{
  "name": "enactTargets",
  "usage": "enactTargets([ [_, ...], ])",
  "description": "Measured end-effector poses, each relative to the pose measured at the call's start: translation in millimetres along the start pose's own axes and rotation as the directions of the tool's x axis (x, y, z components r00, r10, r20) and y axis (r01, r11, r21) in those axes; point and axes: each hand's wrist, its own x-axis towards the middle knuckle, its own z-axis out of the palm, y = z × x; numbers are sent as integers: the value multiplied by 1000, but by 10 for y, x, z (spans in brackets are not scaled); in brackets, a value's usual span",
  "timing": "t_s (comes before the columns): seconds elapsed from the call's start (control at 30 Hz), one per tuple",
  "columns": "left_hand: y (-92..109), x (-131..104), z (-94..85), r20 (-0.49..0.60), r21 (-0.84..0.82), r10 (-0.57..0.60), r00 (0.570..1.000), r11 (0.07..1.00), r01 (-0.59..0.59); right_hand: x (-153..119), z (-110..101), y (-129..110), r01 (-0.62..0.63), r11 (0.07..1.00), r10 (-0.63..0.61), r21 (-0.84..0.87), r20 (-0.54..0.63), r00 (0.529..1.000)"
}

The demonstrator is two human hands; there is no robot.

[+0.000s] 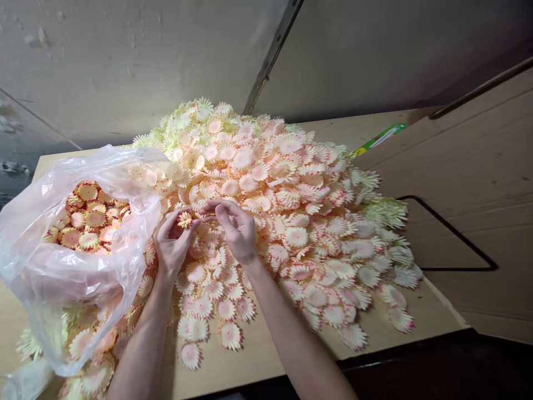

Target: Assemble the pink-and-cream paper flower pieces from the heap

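Note:
Between the fingers and thumb of my left hand (pixel 171 239) is a small artificial flower head (pixel 185 220), yellow with red-tipped petals. Close beside it on the right, my right hand (pixel 235 228) has its thumb and fingers brought together in a pinch. A thin yellowish strand seems to show near those fingertips, too small to name for sure. Both hands are over a large heap of artificial flower petals (pixel 295 237), pale cream discs with pink centres and pink tips. Left of my left hand, a translucent plastic bag (pixel 79 272) gapes, with yellow and red flower pieces (pixel 87 216) inside.
The heap spreads over a light wooden table (pixel 266 361), with loose petals near the front edge. A grey wall (pixel 125 66) stands behind. Cardboard (pixel 466 183) rises at the right, with a bent black rod (pixel 453 228) before it. A green and yellow strip (pixel 378 139) lies behind the heap.

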Motion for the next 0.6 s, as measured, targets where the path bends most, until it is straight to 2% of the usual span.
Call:
enactTargets([
  [0.2,-4,2,-19,24,55,4,1000,998,-6,-16,21,39,-80,997,79,13,60,995],
  [0.43,31,-12,-14,14,76,25,1000,997,-26,-26,36,45,-124,992,125,-24,48,991],
  [0.5,18,-18,-16,16,78,52,999,996,-53,-25,33,51,-135,990,136,-28,65,989],
  [0.6,-3,-14,-30,66,121,152,986,980,-159,-26,28,65,-132,991,131,-2,91,987],
])
